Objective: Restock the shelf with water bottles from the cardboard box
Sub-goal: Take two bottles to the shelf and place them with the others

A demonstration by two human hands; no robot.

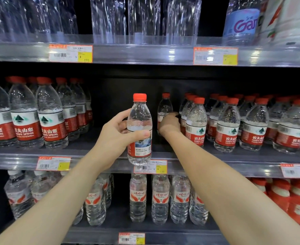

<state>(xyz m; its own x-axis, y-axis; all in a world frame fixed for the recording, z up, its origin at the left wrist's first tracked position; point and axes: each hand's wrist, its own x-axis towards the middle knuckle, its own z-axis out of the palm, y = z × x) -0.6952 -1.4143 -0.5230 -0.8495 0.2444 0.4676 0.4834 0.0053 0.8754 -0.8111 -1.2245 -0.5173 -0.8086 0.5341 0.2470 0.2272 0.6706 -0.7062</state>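
In front of the gap on the shelf point(96, 160), left hand point(115, 132) grips a bottle point(139, 124) upright, fingers wrapped round its middle. Right hand point(169, 125), deeper in the gap, clasps a rear bottle point(164, 106). Free floor lies straight behind the held bottle.

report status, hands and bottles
Left hand holds bottle upright, off the shelf. Right hand grips second bottle deep in the shelf gap. Nothing blocks the gap.

The shelves point(145, 71) are backed by a black panel point(124, 96); bright light is reflected off their clear front rails point(13, 161), fitted with price tags point(70, 53).
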